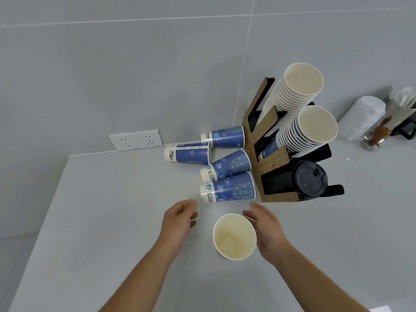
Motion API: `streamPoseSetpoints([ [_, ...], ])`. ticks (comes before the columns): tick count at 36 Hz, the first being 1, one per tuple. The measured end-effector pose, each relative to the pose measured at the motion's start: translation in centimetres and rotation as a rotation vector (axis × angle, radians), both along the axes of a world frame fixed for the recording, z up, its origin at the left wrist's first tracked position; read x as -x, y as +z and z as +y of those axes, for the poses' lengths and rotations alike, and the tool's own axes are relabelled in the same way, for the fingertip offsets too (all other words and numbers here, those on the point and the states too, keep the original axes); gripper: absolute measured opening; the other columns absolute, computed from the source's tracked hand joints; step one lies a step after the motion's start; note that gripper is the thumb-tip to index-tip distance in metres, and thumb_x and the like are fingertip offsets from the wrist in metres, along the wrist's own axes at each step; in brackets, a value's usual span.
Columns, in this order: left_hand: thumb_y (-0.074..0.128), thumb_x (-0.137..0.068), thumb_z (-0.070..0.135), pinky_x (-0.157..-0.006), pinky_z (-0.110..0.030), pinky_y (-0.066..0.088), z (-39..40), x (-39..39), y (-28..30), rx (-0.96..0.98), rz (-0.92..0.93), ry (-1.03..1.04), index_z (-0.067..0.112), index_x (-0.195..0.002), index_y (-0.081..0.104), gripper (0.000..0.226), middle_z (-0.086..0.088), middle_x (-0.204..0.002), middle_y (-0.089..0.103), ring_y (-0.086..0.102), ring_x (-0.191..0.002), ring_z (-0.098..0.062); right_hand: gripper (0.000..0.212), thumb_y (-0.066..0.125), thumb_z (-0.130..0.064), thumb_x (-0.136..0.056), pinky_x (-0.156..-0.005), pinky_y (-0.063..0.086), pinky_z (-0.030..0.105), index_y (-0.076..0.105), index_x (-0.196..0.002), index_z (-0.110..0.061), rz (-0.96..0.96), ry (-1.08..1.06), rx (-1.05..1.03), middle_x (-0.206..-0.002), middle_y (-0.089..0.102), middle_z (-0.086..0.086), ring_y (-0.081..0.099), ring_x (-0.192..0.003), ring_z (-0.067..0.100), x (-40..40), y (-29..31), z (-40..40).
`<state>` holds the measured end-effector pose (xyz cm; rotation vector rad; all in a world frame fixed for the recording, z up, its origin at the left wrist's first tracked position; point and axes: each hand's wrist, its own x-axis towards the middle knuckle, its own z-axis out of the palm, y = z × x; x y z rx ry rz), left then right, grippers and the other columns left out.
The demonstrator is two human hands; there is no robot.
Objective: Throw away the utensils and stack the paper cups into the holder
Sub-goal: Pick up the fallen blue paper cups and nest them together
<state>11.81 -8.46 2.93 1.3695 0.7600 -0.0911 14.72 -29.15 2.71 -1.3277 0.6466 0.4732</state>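
An empty paper cup (234,236) stands upright on the grey counter (112,210), its cream inside facing me. My right hand (265,230) is just right of its rim, fingers apart, close to or touching it. My left hand (180,221) hovers open to the cup's left, holding nothing. Several blue patterned paper cups (227,186) lie on their sides beyond my hands. Right of them stands the brown and black cup holder (270,167) with two tall cup stacks (299,91) and a stack of black lids (310,179). No utensils show near my hands.
Two white wall sockets (136,140) sit at the counter's back edge on the tiled wall. At far right stand a stack of translucent lids (362,118), a tamper-like tool (376,136) and a box of stirrers (403,104). The counter's left edge drops off.
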Motion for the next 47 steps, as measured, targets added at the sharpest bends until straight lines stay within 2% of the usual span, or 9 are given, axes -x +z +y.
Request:
streamPoseSetpoints([
  [7,0.065,-0.088,0.02,-0.077,-0.033,0.049,0.4,-3.9,-1.3,-0.094,0.048,-0.085,0.022,-0.077,0.07,0.012,0.001,-0.08,0.064,0.057,-0.079,-0.021,0.047,0.059,-0.025,-0.097,-0.087,0.05,0.04,0.044,-0.14,-0.015,0.061,-0.189,-0.049,-0.116,0.058,0.012,0.059,-0.105,0.026,-2.3,-2.3,0.2],
  [11,0.063,-0.09,0.024,-0.093,-0.04,0.051,0.1,-6.0,-1.9,-0.096,0.092,-0.104,0.024,-0.079,0.069,0.012,0.004,-0.088,0.068,0.061,-0.086,-0.02,0.048,0.055,-0.035,-0.098,-0.092,0.049,0.041,0.044,-0.139,-0.014,0.115,-0.212,-0.078,-0.124,0.056,0.011,0.057,-0.116,0.03,-3.8,-3.0,0.6],
  [15,0.06,-0.091,0.025,-0.098,-0.043,0.051,-0.1,-7.5,-2.5,-0.084,0.133,-0.111,0.024,-0.082,0.067,0.012,-0.003,-0.1,0.072,0.065,-0.092,-0.022,0.046,0.054,-0.041,-0.097,-0.088,0.051,0.04,0.046,-0.135,-0.015,0.144,-0.244,-0.09,-0.127,0.055,0.014,0.057,-0.113,0.029,-5.1,-3.2,0.9],
  [17,0.059,-0.092,0.026,-0.1,-0.045,0.05,-0.1,-7.9,-2.8,-0.072,0.156,-0.109,0.021,-0.093,0.069,0.01,-0.007,-0.108,0.073,0.067,-0.101,-0.025,0.04,0.055,-0.043,-0.096,-0.085,0.051,0.04,0.047,-0.125,-0.016,0.159,-0.252,-0.089,-0.123,0.057,0.014,0.058,-0.11,0.028,-5.8,-3.4,1.0],
  [21,0.061,-0.093,0.026,-0.103,-0.046,0.048,-0.1,-8.1,-3.3,-0.041,0.175,-0.112,0.017,-0.126,0.06,0.035,-0.007,-0.118,0.069,0.066,-0.108,-0.026,0.038,0.055,-0.043,-0.096,-0.083,0.052,0.039,0.048,-0.121,-0.015,0.186,-0.255,-0.093,-0.122,0.059,0.014,0.059,-0.107,0.027,-6.7,-3.7,1.3],
  [29,0.061,-0.093,0.017,-0.096,-0.044,0.054,0.1,-7.8,-3.8,0.045,0.153,-0.078,0.017,-0.118,0.062,0.025,-0.008,-0.113,0.07,0.068,-0.104,-0.028,0.04,0.056,-0.03,-0.096,-0.08,0.052,0.039,0.055,-0.128,-0.007,0.203,-0.289,-0.142,-0.119,0.061,0.018,0.062,-0.098,0.027,-7.1,-4.3,1.4],
  [35,0.06,-0.093,0.013,-0.097,-0.042,0.052,0.1,-6.7,-3.7,0.088,0.115,-0.025,0.018,-0.117,0.061,0.025,-0.008,-0.115,0.069,0.068,-0.104,-0.027,0.026,0.056,-0.024,-0.096,-0.085,0.051,0.038,0.058,-0.117,-0.008,0.181,-0.319,-0.2,-0.105,0.067,0.019,0.065,-0.098,0.027,-6.7,-3.6,1.6],
  [43,0.062,-0.092,0.015,-0.076,-0.031,0.055,1.2,-4.1,-2.6,0.23,0.053,0.071,0.017,-0.116,0.063,0.024,-0.005,-0.109,0.073,0.072,-0.092,-0.022,0.007,0.058,-0.023,-0.095,-0.081,0.052,0.036,0.058,-0.094,-0.016,0.155,-0.276,-0.256,-0.099,0.07,0.021,0.068,-0.095,0.026,-5.6,-1.7,2.4],
  [47,0.061,-0.093,0.017,-0.077,-0.034,0.056,1.9,-2.9,-1.6,0.283,0.026,0.095,0.017,-0.11,0.067,0.018,-0.004,-0.103,0.078,0.073,-0.089,-0.023,0.006,0.057,-0.024,-0.095,-0.085,0.053,0.036,0.061,-0.095,-0.019,0.103,-0.223,-0.273,-0.099,0.072,0.017,0.069,-0.096,0.026,-5.4,-0.2,2.7],
])
